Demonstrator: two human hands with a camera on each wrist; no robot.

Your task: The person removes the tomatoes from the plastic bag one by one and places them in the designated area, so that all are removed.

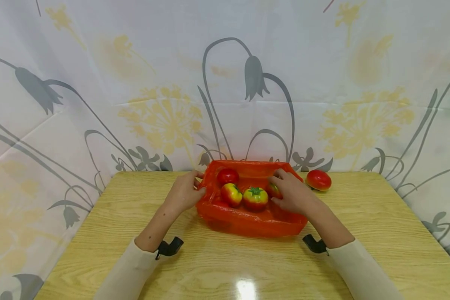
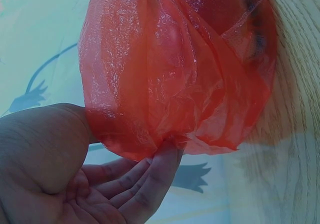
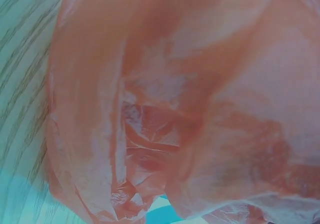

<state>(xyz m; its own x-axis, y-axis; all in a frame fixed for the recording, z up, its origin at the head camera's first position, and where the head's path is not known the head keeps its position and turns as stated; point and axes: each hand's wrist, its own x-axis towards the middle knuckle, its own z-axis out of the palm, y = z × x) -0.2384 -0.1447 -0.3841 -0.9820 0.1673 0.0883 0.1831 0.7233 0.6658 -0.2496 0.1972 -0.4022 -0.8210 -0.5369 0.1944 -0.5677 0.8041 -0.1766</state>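
Note:
A red plastic bag (image 1: 255,223) lies spread wide on the table, its mouth facing up. At its left edge my left hand (image 1: 185,191) pinches the plastic; the left wrist view shows the thumb partly hidden behind the bag (image 2: 165,74). My right hand (image 1: 294,192) reaches over the right side, its fingers and thumb about a red-and-yellow fruit (image 1: 273,191) inside the bag. Beside that fruit sit a yellow-and-red tomato (image 1: 256,198) with a green top, a red-and-yellow fruit (image 1: 231,194) and a red one (image 1: 228,177). Plastic fills the right wrist view, hiding the right fingers.
A red oval fruit (image 1: 318,180) lies on the table right of the bag, near the back edge. The wooden table (image 1: 210,266) meets a flower-patterned cloth (image 1: 225,83) behind. Black devices (image 1: 170,246) sit at both wrists.

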